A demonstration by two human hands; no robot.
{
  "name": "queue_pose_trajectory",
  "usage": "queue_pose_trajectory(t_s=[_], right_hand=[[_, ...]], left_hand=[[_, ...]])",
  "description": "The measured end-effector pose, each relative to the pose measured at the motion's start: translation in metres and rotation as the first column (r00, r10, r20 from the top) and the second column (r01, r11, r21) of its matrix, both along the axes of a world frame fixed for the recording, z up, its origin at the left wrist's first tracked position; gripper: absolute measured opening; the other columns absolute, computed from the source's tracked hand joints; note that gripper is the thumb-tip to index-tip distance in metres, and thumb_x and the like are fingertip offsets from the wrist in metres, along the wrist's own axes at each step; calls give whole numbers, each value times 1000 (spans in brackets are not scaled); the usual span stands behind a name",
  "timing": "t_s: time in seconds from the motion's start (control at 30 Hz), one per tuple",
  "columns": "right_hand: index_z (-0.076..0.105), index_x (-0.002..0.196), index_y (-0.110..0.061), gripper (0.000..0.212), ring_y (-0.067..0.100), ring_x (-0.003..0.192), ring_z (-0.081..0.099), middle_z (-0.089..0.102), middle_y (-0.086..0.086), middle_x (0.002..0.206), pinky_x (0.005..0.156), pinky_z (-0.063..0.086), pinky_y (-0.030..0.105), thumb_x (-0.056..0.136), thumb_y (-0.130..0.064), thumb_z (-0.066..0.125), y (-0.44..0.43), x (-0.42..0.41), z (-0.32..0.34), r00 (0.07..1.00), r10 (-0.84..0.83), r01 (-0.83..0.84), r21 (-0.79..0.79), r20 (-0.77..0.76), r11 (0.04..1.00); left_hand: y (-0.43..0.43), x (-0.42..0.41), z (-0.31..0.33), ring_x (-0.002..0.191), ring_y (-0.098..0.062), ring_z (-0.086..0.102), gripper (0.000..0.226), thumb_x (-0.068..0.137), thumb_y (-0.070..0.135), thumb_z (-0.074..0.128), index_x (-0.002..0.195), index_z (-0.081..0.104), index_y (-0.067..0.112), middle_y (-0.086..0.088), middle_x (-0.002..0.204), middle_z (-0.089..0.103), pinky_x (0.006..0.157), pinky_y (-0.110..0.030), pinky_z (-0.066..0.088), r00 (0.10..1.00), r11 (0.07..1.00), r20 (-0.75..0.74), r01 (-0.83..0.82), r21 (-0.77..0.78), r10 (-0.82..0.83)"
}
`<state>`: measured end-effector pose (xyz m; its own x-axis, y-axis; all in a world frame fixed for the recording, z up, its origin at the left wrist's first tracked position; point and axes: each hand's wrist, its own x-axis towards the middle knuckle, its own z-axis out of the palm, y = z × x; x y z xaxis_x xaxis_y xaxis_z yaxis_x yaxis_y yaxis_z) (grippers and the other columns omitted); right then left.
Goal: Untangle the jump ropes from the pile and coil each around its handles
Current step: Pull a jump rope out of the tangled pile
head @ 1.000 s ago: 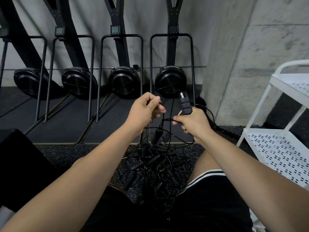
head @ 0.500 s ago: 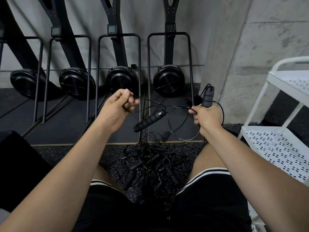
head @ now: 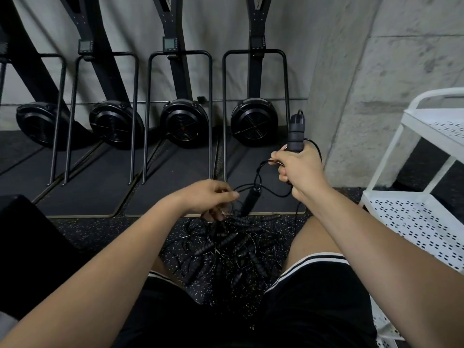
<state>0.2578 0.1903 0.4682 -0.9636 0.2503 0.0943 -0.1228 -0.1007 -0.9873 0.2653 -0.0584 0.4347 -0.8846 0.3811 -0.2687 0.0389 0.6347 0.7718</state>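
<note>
Holding a handle upright in right grip, high above the pile; pinching cord in left grip, just above it.

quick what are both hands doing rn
left hand: pinching thin rope cord
right hand: gripping upright jump rope handle

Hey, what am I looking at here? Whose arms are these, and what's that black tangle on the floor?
There's no machine here. A camera worn on a person's head looks down at their own bare arms. The right hand grips one jump rope handle upright. The left hand pinches thin cord, and a second handle dangles between the hands. On the speckled floor between the knees lies a tangled pile of more black ropes. Fan-wheel exercise machines line the wall, and a white cart stands at right.
</note>
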Motion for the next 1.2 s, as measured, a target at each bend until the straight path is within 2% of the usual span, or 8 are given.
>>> queue_pose_trajectory(t_s=[0.17, 0.3, 0.37, 0.47, 0.7, 0.8, 0.97, 1.2], right_hand=[[56, 90, -8, 18, 14, 43, 41, 68, 16, 74, 42, 31, 20, 89, 5, 70, -9, 4, -6, 1000, 24, -24, 28, 15, 999], [57, 89, -8, 18, 14, 44, 42, 68, 17, 77, 42, 31, 20, 89, 5, 69, -12, 5, -6, 999, 29, -29, 26, 18, 999], [57, 86, -10, 20, 15, 45, 41, 69, 16, 77, 43, 31, 21, 88, 5, 69, -13, 5, -6, 999, 28, -28, 20, 20, 999], [57, 86, -12, 21, 15, 45, 41, 70, 15, 77, 43, 31, 22, 90, 4, 71, -12, 6, -5, 999, 35, -36, 14, 37, 999], [59, 98, -11, 18, 13, 45, 43, 74, 13, 76, 42, 34, 22, 94, -5, 76, -4, 2, -14, 991, 45, -50, 37, 126, 998], [58, 96, -11, 17, 12, 43, 45, 75, 13, 76, 41, 34, 22, 95, -3, 74, -7, 4, -23, 989, 17, -27, 65, 146, 998], [56, 94, -12, 16, 13, 43, 44, 78, 17, 79, 41, 34, 24, 95, -1, 68, -6, 3, -29, 984, -19, 2, 97, 176, 995], [54, 95, -14, 16, 9, 38, 48, 77, 19, 81, 40, 34, 23, 94, 0, 62, -1, 3, -38, 978, -47, 11, 173, 202, 985]], left_hand=[[24, -3, -1, 84, -30, 78, 20, 109, 8, 46, 124, 60, 9, -15, 101, 77, 60, -31, 59, 1000, 993, 16, 11, 121, -13], [35, -8, 5, 59, -14, 56, 22, 102, 37, 61, 94, 76, 22, -2, 74, 73, 58, -29, 44, 973, 990, -226, 24, -141, -56], [37, -10, 6, 57, -11, 51, 29, 99, 55, 65, 85, 76, 32, 3, 63, 61, 56, -29, 41, 954, 986, -293, 9, -167, -58], [38, -11, 3, 46, -5, 44, 28, 104, 52, 62, 91, 80, 36, 11, 49, 51, 50, -24, 36, 945, 992, -327, -9, -122, -32], [36, -7, -9, 72, -12, 73, 28, 111, 31, 58, 96, 77, 18, -1, 79, 79, 66, -32, 54, 950, 974, -252, -145, 174, 186], [42, -4, -8, 78, -12, 78, 28, 111, 27, 58, 96, 77, 13, 0, 84, 80, 74, -33, 57, 929, 953, -297, -138, 269, 219], [45, -4, -8, 93, -24, 80, 26, 114, 22, 50, 105, 70, 7, -6, 97, 82, 76, -33, 53, 948, 880, -169, -172, 443, 270], [36, -8, -9, 104, -24, 78, 27, 115, 20, 45, 95, 61, 11, -4, 109, 77, 83, -33, 49, 950, 810, -143, -152, 566, 278]])
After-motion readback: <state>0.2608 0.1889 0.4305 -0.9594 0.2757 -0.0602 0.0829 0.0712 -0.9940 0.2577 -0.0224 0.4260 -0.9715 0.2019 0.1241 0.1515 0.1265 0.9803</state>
